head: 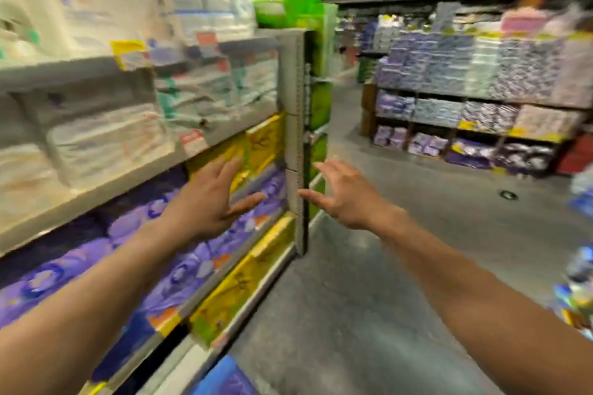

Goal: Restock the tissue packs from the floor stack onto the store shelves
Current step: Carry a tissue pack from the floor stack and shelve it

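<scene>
Floor: grey polished concrete floor (369, 314) runs from near right to the far aisle. The whole view is motion-blurred.
Room: a store aisle with a dark ceiling. There is a near shelf unit (224, 135) on the left and far shelves (475, 99) across the aisle on the right.
Near shelf unit, upper levels: white tissue packs (106, 141) are stacked in clear wrap, and price tags hang on the shelf edges.
Near shelf unit, lower levels: purple packs (179, 272) fill the near stretch. Yellow packs (231, 295) stand at the far end beside the grey upright post (293, 138).
Beyond the post: green packs (288, 0) are piled high.
Far shelves: rows of purple, blue and pale packs, too blurred to read.
Near bottom edge: a blue pack (221, 375) lies low by the shelf base.
Right edge: blurred blue-and-white goods (580, 298). I cannot tell what they are.
Left hand (208, 202): it reaches in front of the purple and yellow packs with its fingers (231, 167) spread and straight, grasping nothing. I cannot tell whether they touch a pack.
Right hand (346, 199): it is held out just right of the post, above the floor. Its fingers (324, 167) are spread wide and released, holding nothing.
</scene>
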{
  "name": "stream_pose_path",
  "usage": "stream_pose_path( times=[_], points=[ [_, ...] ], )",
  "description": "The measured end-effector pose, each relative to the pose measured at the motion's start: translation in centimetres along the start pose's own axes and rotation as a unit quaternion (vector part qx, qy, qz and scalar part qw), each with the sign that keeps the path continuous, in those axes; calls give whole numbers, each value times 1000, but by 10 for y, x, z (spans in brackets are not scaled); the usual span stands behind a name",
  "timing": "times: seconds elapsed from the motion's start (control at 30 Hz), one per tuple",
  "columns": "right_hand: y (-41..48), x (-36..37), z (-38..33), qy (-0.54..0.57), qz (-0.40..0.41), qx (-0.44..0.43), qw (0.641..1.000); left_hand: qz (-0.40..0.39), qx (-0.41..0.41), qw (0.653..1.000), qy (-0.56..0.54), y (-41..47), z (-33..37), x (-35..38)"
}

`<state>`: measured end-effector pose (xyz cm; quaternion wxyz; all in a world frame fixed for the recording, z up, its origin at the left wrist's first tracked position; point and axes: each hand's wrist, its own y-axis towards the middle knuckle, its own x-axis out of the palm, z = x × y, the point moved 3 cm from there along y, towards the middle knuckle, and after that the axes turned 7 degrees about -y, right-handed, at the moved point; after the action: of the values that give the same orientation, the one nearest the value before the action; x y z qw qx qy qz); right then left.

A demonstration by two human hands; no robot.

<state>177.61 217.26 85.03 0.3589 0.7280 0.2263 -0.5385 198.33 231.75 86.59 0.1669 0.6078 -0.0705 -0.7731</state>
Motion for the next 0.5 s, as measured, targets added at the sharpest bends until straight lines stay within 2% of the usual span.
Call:
stream_pose_path(
  times=[0.17,0.3,0.5],
  points=[
    [-55,32,160,6,-120,115,986,-119,76,988,-56,80,104,143],
    [-91,53,266,-18,-196,195,961,-202,108,972,-46,141,167,235],
    [-112,79,394,-2,-245,287,926,-312,134,940,-35,231,236,354]
  ],
)
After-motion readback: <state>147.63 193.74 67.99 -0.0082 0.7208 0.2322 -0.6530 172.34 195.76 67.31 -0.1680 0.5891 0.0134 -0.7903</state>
